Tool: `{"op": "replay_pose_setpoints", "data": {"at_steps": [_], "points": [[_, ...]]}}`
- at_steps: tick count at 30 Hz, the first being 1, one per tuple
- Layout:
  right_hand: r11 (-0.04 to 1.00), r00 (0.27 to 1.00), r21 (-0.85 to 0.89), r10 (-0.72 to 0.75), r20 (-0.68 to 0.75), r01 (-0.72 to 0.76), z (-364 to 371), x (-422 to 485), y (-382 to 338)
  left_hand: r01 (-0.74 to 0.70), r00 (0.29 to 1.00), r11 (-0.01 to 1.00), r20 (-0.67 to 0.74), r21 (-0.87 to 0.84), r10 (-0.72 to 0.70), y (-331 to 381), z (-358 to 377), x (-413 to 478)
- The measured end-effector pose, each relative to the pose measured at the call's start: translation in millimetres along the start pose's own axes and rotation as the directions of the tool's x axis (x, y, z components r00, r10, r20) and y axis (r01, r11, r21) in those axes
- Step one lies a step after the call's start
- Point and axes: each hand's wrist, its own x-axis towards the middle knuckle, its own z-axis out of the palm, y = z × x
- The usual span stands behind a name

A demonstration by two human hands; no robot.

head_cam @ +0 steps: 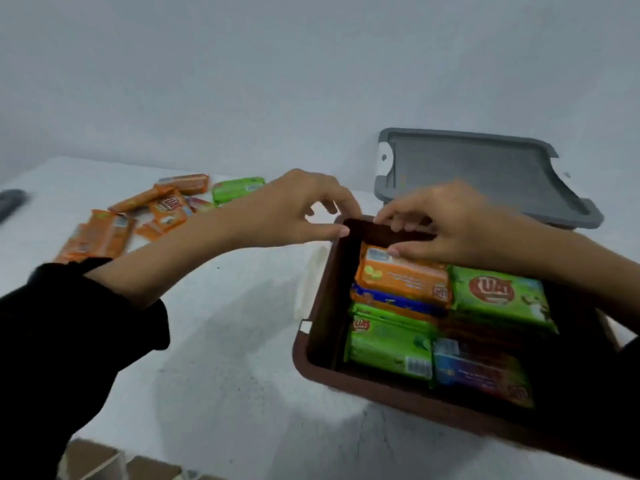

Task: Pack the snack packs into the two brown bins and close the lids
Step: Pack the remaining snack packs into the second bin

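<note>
One open brown plastic bin (320,348) stands on the white table (225,341) at the right, and it is the only bin I can see. Inside I count one orange snack pack (405,278) lying on top at the far left. A blue pack (391,301) shows beneath it, and green packs (388,344) are stacked nearer on the left. One more green pack (498,292) lies at the far right, and one blue-and-purple pack (481,372) at the near right.

The right hand (450,230) has its thumb on the orange snack pack's far end, with the fingers curled behind it, pinching it. The left hand (294,209) hovers at the bin's far left corner. Its fingers are loosely bent and apart, holding nothing, with the thumb tip at the rim. Both arms wear black sleeves (69,334).

One grey plastic lid (485,171) lies behind the bin by the wall, partly hidden by the right hand. To the left, a heap of loose orange packs (138,220) sits on the table, roughly six, too blurred to count surely. A single loose green pack (235,188) lies behind them. A white latch (308,282) hangs on the bin's left side.

The green packs carry a red oval logo (490,289) with white letters, too soft to read. One shows a barcode (419,367).
</note>
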Motion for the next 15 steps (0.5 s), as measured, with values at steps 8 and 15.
{"op": "replay_pose_setpoints", "data": {"at_steps": [8, 15], "points": [[0.972, 0.973, 0.074, -0.218, -0.07, 0.223, 19, 143, -68, 0.596, 0.776, 0.801, -0.285, 0.045, -0.562, -126, -50, -109], [0.935, 0.939, 0.085, -0.345, 0.006, 0.343, 73, 249, -141, 0.916, 0.331, 0.381, -0.3, -0.126, -0.895, -221, -38, -198]]}}
